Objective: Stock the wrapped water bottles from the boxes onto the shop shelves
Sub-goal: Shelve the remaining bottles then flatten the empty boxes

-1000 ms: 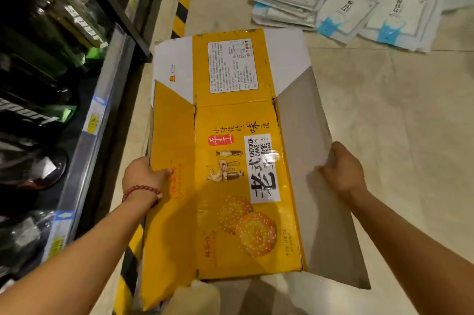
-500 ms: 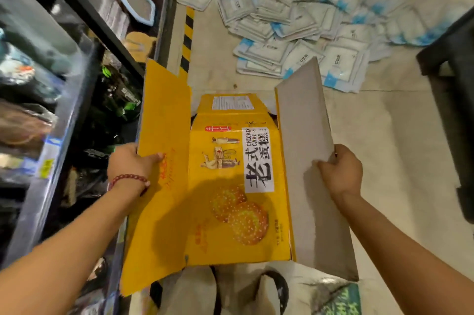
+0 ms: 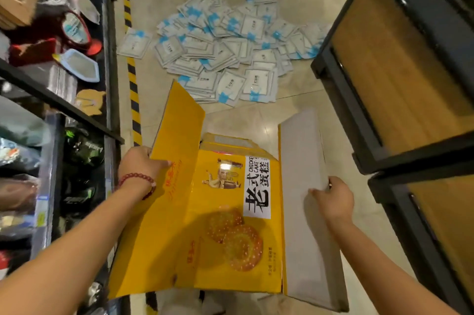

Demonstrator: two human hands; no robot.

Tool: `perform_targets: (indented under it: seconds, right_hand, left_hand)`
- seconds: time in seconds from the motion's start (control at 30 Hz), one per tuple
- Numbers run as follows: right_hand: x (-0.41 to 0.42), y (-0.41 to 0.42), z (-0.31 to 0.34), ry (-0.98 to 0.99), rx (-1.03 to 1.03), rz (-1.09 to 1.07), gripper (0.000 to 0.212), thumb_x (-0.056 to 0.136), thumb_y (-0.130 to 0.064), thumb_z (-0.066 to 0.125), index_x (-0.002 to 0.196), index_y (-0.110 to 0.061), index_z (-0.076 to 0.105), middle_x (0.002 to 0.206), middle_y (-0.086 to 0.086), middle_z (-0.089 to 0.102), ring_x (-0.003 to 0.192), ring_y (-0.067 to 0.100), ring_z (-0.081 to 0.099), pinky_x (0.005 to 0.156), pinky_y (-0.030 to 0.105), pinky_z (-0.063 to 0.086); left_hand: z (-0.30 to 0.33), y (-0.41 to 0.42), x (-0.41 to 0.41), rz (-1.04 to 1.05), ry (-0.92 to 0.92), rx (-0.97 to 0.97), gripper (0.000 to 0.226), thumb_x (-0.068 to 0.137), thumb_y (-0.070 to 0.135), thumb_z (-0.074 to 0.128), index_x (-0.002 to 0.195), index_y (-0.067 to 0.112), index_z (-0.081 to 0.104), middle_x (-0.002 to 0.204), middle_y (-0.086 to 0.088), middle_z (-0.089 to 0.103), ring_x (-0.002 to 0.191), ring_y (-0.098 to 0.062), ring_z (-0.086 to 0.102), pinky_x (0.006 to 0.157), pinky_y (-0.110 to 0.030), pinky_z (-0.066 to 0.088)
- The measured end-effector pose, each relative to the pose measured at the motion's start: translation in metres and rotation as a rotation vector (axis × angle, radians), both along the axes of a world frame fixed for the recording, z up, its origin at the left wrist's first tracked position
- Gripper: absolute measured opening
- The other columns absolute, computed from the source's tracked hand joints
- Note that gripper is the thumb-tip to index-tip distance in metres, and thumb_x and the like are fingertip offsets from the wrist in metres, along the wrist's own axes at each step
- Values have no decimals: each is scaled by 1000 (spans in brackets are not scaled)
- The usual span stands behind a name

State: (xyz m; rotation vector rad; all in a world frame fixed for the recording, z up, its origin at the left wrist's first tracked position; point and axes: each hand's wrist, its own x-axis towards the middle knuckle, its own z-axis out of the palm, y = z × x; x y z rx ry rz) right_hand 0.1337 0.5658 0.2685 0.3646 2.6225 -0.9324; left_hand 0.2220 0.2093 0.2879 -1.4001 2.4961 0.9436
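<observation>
- Flattened yellow cake box (image 3: 223,214) held up over the floor (image 3: 256,119), printed middle panel facing up, both side panels folded upward like a trough.
- Left hand (image 3: 139,164) pinching the outer edge of the yellow left panel (image 3: 174,181): thumb on the inner face, fingers hidden behind. Bead bracelet (image 3: 136,180) on that wrist.
- Right hand (image 3: 331,198) gripping the outer edge of the grey right panel (image 3: 302,186): thumb and a finger on the inner face, rest curled round the back.
- Grip at the two outer edges likely chosen to control both panels at once and keep the board from flopping open.
- No bottles inside the box; looks emptied and collapsed, so probably being cleared out of the aisle, not unpacked.
- Wrapped water bottles (image 3: 79,160): dark, film-covered shapes on the lower left shelves (image 3: 112,114), next to the box's left edge. Blurred, count unclear.
- Upper left shelf holding other goods, e.g. a pale blue framed item (image 3: 79,65).
- Heap of white-and-blue flat packets (image 3: 225,40) on the floor past the box's far edge, well apart from both hands.
- Black-and-yellow hazard tape (image 3: 132,78) running along the foot of the left shelving.
- Dark-framed unit with wood panels (image 3: 400,63) at right, close to the right panel: clip risk if the box swings.
- Judgement: stocking from this box finished; next box not in view.
</observation>
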Motion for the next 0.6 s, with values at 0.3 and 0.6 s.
perform_targets:
  seconds: [0.3, 0.6]
  right_hand:
    - [39, 68, 37, -24, 61, -347, 14, 88, -6, 57, 102, -1, 58, 92, 9, 58, 80, 23, 51, 68, 30, 39]
    - [115, 81, 67, -18, 66, -884, 24, 89, -8, 58, 112, -2, 59, 111, 17, 64, 100, 35, 58, 81, 36, 45]
  left_hand:
    - [40, 67, -87, -357, 17, 59, 32, 73, 20, 80, 63, 1, 58, 59, -16, 53, 55, -27, 50, 52, -31, 35]
    - [66, 145, -171, -801, 27, 152, 35, 74, 15, 77, 53, 11, 49, 54, -9, 51, 53, -25, 51, 50, -27, 33]
